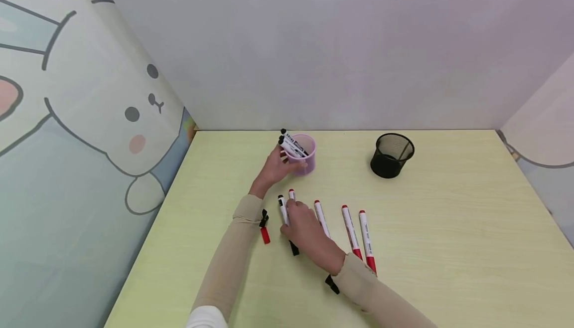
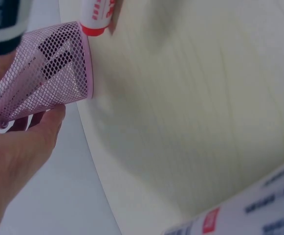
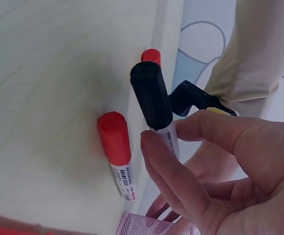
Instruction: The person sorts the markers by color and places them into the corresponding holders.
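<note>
My left hand (image 1: 274, 169) grips the pink mesh pen cup (image 1: 309, 166) low on its side, thumb across the front. Two black-and-white markers (image 1: 292, 144) lean out of the cup's left side. Between thumb and fingertips, my right hand (image 1: 309, 231) pinches a black marker (image 3: 151, 98) around its white barrel, black cap toward me and raised off the table in the right wrist view. Close by lies a red marker (image 3: 116, 142), mostly hidden under the right hand in the head view. Another red marker (image 1: 319, 213) is just right of that hand.
Two more red markers (image 1: 351, 228) lie side by side farther right. A red cap (image 1: 265, 235) shows beside the left sleeve. At the back right stands a black mesh pen cup (image 1: 389, 161). A pale wall rises behind the wooden table (image 1: 471, 218), and a bunny-print wall (image 1: 89, 118) borders its left.
</note>
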The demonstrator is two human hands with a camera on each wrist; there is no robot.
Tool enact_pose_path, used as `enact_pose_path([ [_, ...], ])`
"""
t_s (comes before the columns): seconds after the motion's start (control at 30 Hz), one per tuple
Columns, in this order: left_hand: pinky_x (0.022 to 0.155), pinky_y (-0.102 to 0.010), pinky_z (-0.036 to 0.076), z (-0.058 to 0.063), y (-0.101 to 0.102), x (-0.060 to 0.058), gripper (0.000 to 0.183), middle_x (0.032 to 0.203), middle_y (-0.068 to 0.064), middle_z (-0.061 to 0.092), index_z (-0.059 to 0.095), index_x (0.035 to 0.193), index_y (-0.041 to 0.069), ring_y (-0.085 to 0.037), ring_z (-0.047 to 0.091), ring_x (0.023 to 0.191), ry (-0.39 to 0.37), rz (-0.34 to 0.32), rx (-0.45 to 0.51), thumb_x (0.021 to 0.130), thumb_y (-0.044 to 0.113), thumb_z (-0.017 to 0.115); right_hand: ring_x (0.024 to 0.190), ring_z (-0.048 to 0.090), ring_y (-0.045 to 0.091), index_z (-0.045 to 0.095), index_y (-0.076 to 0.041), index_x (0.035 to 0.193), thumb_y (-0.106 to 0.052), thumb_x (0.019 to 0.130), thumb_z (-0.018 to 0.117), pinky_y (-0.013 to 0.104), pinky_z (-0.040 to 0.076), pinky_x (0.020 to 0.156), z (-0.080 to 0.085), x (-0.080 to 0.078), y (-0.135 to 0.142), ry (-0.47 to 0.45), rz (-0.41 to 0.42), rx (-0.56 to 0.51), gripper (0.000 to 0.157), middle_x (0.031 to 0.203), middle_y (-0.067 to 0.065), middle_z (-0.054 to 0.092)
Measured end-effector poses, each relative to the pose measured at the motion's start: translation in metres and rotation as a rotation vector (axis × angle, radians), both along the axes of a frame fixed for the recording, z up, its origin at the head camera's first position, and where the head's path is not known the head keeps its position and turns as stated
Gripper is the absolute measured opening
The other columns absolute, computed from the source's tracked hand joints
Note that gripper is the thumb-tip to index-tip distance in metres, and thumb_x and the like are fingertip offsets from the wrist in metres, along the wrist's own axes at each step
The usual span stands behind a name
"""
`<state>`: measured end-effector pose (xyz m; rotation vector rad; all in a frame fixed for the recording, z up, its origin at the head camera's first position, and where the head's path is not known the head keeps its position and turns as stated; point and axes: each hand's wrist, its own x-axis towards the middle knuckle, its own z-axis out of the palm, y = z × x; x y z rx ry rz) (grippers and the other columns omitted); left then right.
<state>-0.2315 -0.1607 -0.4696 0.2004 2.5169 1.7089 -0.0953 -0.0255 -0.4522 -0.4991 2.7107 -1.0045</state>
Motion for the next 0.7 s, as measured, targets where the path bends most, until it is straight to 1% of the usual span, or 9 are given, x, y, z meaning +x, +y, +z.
enact_pose_path([
  [0.07,0.114,-0.039,0.043,0.001,0.000,0.000,0.085,0.146,-0.012,0.048,0.035,0.153,0.009,-0.028,0.049,0.135,-0.002,0.003,-0.001,0.086,0.020,0.086,0.070,0.056,0.021,0.060,0.004,0.114,-0.002,0.081,0.080,0.033,0.050,0.058,0.001,-0.001,0.003,-0.003,0.001,-0.021,0.039,0.092,0.011,0.061],
  [0.17,0.114,-0.039,0.043,0.001,-0.001,0.000,0.085,0.146,-0.013,0.049,0.035,0.152,0.008,-0.028,0.049,0.135,-0.004,0.002,0.006,0.086,0.020,0.086,0.074,0.057,0.020,0.059,0.003,0.115,0.000,0.080,0.080,0.033,0.050,0.060,0.001,-0.001,0.010,0.017,0.013,-0.058,0.041,0.092,0.010,0.062],
  [0.33,0.114,-0.039,0.043,0.000,0.000,-0.002,0.084,0.146,-0.013,0.049,0.036,0.152,0.007,-0.029,0.049,0.135,0.001,-0.002,0.011,0.085,0.020,0.086,0.077,0.058,0.021,0.057,0.001,0.112,-0.001,0.082,0.078,0.032,0.050,0.062,0.003,-0.002,0.018,0.019,0.007,-0.084,0.037,0.093,0.009,0.063],
  [0.47,0.114,-0.039,0.044,0.000,0.000,-0.002,0.084,0.145,-0.013,0.049,0.037,0.151,0.007,-0.029,0.050,0.134,0.004,0.000,0.016,0.085,0.019,0.087,0.075,0.057,0.020,0.057,-0.002,0.109,-0.002,0.082,0.078,0.032,0.050,0.061,0.006,-0.003,0.023,0.022,-0.003,-0.096,0.033,0.092,0.007,0.063],
  [0.7,0.114,-0.039,0.044,0.000,0.001,-0.001,0.083,0.145,-0.012,0.050,0.037,0.151,0.008,-0.028,0.050,0.134,-0.009,0.011,0.009,0.085,0.019,0.086,0.080,0.060,0.022,0.057,-0.006,0.108,-0.002,0.083,0.078,0.034,0.051,0.065,0.013,-0.007,0.030,0.027,-0.013,-0.123,0.034,0.092,0.006,0.064],
])
